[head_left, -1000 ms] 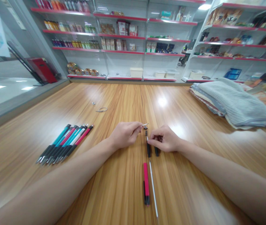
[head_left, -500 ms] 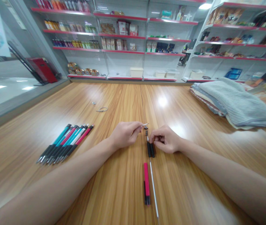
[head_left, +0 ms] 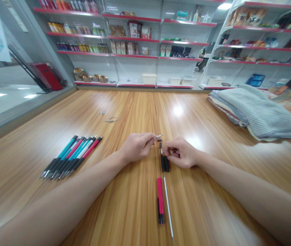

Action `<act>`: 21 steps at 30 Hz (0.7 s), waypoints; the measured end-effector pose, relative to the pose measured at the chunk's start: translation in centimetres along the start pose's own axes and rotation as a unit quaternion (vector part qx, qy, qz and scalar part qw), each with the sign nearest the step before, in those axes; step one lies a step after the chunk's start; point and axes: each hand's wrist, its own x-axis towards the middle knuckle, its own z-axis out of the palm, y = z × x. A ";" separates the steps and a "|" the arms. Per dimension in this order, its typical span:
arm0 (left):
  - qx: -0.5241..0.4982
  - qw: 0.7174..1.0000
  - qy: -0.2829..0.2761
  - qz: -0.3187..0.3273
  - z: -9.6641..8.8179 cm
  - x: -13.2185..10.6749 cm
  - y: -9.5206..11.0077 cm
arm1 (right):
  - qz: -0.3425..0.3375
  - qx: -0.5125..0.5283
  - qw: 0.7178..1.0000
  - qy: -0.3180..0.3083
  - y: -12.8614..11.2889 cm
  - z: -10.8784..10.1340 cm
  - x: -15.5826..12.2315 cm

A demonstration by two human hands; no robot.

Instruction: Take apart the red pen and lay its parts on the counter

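My left hand (head_left: 135, 147) rests on the wooden table (head_left: 124, 109), pinching a small silver pen part (head_left: 159, 136) between thumb and fingers. My right hand (head_left: 181, 152) lies curled just to its right, fingertips pinched beside two short black pen pieces (head_left: 164, 163) on the table. Below them lie a pink pen barrel (head_left: 160, 200) and a thin white refill (head_left: 168, 204), side by side and pointing toward me.
Several teal and pink pens (head_left: 70, 156) lie in a row at the left. A small metal ring (head_left: 111, 119) sits farther back. Folded striped cloths (head_left: 255, 111) are stacked at the right. Shop shelves (head_left: 135, 44) line the far wall.
My right hand has drawn in slightly, and the two black pieces now lie close together beside the refill. The left hand has stayed still.
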 end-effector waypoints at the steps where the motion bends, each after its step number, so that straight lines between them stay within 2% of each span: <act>1: 0.000 1.000 -0.001 -0.001 0.0 0.0 0.0 | -0.001 0.003 1.000 -0.005 -0.1 -0.1 0.0; 11: -0.006 1.000 -0.002 -0.002 0.1 -0.1 -0.1 | -0.033 -0.013 0.997 -0.072 -0.3 -0.8 0.2; 21: -0.010 1.000 0.004 -0.002 0.0 -0.1 -0.1 | -0.029 -0.029 0.995 -0.087 -0.6 -0.9 0.2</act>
